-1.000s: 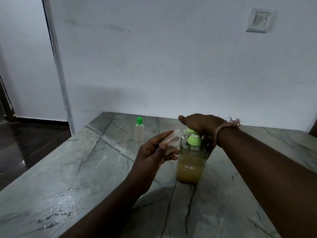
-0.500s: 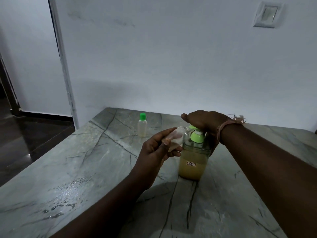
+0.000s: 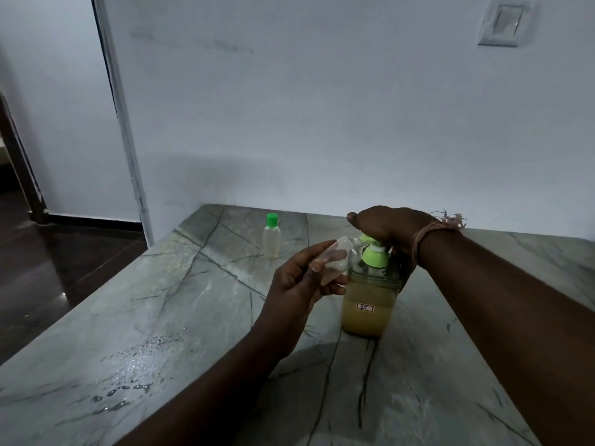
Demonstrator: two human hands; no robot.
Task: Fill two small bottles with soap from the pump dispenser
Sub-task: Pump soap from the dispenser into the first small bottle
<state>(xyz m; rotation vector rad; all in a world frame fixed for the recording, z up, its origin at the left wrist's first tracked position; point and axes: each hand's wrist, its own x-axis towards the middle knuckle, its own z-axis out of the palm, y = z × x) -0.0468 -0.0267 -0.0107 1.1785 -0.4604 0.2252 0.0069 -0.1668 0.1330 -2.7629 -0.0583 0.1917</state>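
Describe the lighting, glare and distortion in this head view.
Head view: dim, bluish light; glare glints off the water droplets on the grey marble tabletop; wide-angle bend curves the door frame; the clear small bottle in the left hand looks soft and hazy.

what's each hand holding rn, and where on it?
Left hand grips the uncapped small bottle round its body, tilted toward the spout. Right hand rests on top of the pump dispenser; grip unclear.
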